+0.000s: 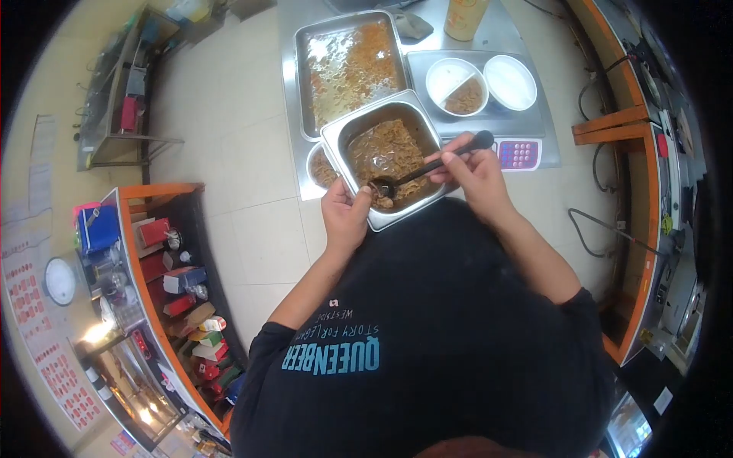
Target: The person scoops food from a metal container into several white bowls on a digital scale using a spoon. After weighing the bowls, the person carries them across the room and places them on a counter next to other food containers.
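Note:
My left hand (347, 212) grips the lower left rim of a deep steel food pan (422, 112), tilted a little in front of my body. Brown shredded food in sauce (385, 149) fills much of the pan. Between the fingers of my right hand (475, 174) is the handle of a black ladle (420, 172); its bowl rests in the food near my left thumb. Behind the pan, on a digital scale (519, 155), sits a divided white bowl (450, 76) with brown food in one section. Another white bowl (321, 168) is partly hidden by the pan's left side.
A large shallow tray (304, 91) with orange-brown liquid lies on the steel table (290, 46). A round white container (511, 82) stands beside the divided bowl. At the back are a yellowish cup (464, 19) and a grey cloth (412, 27). Orange-edged shelves (156, 191) stand at the left.

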`<state>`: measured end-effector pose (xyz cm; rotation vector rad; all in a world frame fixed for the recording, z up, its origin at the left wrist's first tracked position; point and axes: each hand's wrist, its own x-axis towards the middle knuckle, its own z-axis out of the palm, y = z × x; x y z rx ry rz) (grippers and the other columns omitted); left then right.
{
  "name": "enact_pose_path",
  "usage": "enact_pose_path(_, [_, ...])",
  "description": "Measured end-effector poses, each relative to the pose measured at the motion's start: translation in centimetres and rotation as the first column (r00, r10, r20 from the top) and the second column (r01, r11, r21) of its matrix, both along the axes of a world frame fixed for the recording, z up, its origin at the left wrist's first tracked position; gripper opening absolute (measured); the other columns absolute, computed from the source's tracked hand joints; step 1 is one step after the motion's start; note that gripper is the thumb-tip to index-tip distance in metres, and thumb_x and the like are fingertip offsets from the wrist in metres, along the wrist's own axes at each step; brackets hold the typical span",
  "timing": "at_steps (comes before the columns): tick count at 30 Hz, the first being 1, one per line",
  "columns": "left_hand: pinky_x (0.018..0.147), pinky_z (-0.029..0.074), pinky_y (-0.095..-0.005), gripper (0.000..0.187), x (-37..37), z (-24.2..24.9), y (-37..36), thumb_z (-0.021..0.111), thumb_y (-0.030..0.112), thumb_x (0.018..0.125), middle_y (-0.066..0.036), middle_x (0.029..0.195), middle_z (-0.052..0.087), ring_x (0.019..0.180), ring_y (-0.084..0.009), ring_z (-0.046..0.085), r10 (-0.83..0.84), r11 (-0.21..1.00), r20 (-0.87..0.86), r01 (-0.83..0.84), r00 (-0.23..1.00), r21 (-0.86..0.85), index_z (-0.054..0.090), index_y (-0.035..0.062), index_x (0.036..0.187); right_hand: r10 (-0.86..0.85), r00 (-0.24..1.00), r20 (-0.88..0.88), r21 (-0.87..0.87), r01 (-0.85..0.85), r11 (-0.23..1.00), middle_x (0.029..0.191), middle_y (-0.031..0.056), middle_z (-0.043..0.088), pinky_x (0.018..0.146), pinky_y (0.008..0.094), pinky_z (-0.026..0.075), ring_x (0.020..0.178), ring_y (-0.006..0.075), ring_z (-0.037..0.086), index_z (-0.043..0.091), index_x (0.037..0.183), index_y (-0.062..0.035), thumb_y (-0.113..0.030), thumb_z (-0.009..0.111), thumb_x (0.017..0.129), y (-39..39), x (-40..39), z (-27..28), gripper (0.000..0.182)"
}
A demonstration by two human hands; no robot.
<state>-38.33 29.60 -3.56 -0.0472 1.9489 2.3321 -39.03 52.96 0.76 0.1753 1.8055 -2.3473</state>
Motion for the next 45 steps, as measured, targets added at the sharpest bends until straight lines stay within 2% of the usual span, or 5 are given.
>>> enact_pose_path(23, [0.064, 0.043, -0.021, 0.012, -0.7, -1.3, 0.2, 0.055, 0.001, 0.088, 0.0, 0.081, 0.062, 0.07, -0.005, 0.055, 0.051, 0.998, 0.107, -0.054, 0.993, 0.032, 0.06, -0.0004, 0.098, -0.478, 0.878, 0.017, -0.307, 0.46, 0.833, 0.103, 0.0204, 0.065, 0.079, 0.0267, 0.057, 0.088, 0.0217, 0.068, 0.052, 0.102, 0.0011, -0.01, 0.053, 0.097, 6.5, -1.5, 0.1, 0.013])
enact_pose_path(27, [0.065, 0.044, -0.0213, 0.012, -1.0, -1.0, 0.4, 0.055, 0.001, 0.088, -0.001, 0.083, 0.063, 0.072, -0.0058, 0.056, 0.098, 0.992, 0.154, -0.108, 0.983, 0.062, 0.06, -0.0003, 0.099, -0.624, 0.768, -0.147, -0.144, 0.607, 0.782, 0.103, 0.0199, 0.065, 0.08, 0.0279, 0.057, 0.088, 0.022, 0.067, 0.053, 0.103, 0.0019, -0.008, 0.052, 0.097, 10.5, -2.8, 0.2, 0.012])
enact_pose_path(34, [0.07, 0.046, -0.0229, 0.013, -1.2, 0.0, 0.8, 0.053, 0.0, 0.089, -0.005, 0.089, 0.065, 0.076, -0.0075, 0.059, 0.101, 0.988, 0.154, -0.117, 0.983, 0.097, 0.06, -0.0011, 0.1, -0.059, 0.815, -0.577, 0.564, 0.45, 0.692, 0.105, 0.0136, 0.069, 0.082, 0.0291, 0.055, 0.093, 0.0176, 0.067, 0.06, 0.098, 0.0033, 0.0, 0.057, 0.092, 12.3, -4.0, -3.0, 0.008])
enact_pose_path(41, [0.073, 0.047, -0.0243, 0.014, -1.2, -0.7, 0.6, 0.053, 0.001, 0.089, -0.006, 0.09, 0.066, 0.078, -0.0083, 0.059, 0.125, 0.988, 0.152, -0.137, 0.98, 0.068, 0.06, -0.0018, 0.1, 0.069, 0.753, -0.654, 0.62, 0.482, 0.619, 0.105, 0.011, 0.07, 0.082, 0.0298, 0.054, 0.094, 0.0168, 0.068, 0.062, 0.095, 0.0025, 0.001, 0.059, 0.088, 13.2, -3.6, -1.9, 0.007])
enact_pose_path(45, [0.074, 0.047, -0.0248, 0.014, -1.1, -1.1, 0.3, 0.052, 0.001, 0.089, -0.006, 0.091, 0.066, 0.079, -0.0088, 0.059, 0.117, 0.987, 0.162, -0.133, 0.98, 0.094, 0.061, -0.0016, 0.1, -0.135, 0.779, -0.612, 0.481, 0.503, 0.718, 0.106, 0.0155, 0.068, 0.083, 0.0296, 0.055, 0.094, 0.0208, 0.068, 0.059, 0.097, 0.0046, 0.001, 0.056, 0.091, 12.9, -3.7, -1.1, 0.008])
